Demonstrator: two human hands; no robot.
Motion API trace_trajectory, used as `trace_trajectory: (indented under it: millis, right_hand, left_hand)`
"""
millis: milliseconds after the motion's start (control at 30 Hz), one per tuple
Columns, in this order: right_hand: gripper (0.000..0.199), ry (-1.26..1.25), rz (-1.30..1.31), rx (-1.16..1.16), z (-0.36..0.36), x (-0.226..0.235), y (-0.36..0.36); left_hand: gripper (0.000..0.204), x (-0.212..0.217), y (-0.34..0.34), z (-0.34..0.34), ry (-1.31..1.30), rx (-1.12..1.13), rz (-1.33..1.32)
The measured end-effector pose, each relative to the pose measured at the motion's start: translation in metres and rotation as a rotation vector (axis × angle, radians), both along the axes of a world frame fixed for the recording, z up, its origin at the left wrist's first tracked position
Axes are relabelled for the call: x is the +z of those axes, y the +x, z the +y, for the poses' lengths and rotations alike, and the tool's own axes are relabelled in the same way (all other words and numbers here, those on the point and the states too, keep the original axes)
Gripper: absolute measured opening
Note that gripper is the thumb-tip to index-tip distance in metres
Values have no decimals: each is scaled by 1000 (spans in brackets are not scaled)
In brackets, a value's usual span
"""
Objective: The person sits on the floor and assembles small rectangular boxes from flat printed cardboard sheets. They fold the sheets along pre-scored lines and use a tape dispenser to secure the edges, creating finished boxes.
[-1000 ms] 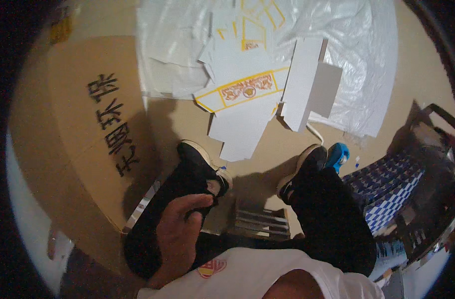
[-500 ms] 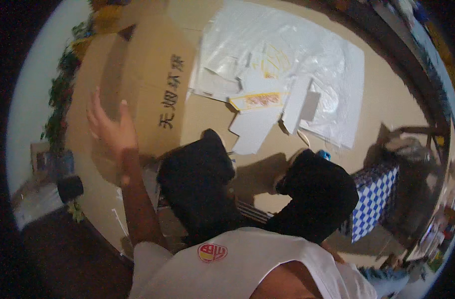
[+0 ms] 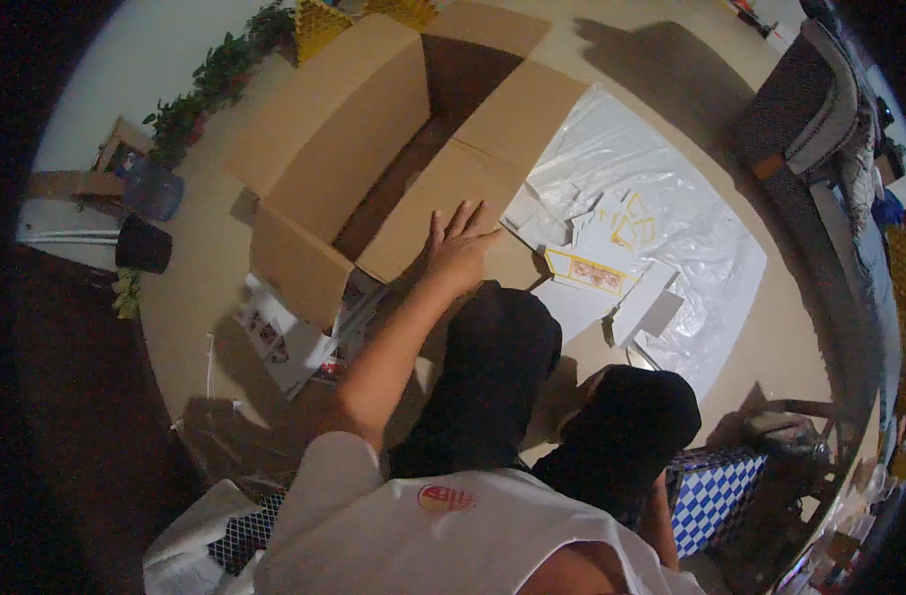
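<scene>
Rests the left hand (image 3: 459, 256), spread wide, on a flap (image 3: 428, 203) of the cardboard box (image 3: 349, 109), already open on the floor (image 3: 795, 317), with white card pieces (image 3: 587, 273) loose outside on plastic sheeting (image 3: 716, 307) and the right hand (image 3: 660, 486) too hidden by the knee (image 3: 626, 407) to tell its state.

head-worn fisheye, left one of the pair, looking down and a bit forward, white shirt (image 3: 403, 526) super close at the bottom, cardboard box (image 3: 448, 186) and floor (image 3: 785, 332) further out, edges all bendy
</scene>
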State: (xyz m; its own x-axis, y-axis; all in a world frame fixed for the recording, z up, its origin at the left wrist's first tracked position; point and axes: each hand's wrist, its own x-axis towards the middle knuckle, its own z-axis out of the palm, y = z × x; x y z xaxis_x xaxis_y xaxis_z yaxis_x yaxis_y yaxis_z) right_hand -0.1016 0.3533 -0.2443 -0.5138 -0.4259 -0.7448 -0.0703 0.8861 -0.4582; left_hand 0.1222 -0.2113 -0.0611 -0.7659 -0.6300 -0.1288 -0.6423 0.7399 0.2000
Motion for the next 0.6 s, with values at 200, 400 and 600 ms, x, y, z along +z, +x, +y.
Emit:
trace_trajectory:
  millis: [200, 400, 600]
  right_hand:
    - [32, -95, 67, 53, -44, 5, -16]
    - [32, -188, 104, -110, -73, -1, -49]
    - [35, -398, 121, -284, -151, -36, -96]
  left_hand:
    - [46, -132, 60, -42, -143, -46, 160]
    - [51, -14, 32, -21, -785, 223, 326]
    - [57, -55, 91, -120, 93, 510, 326]
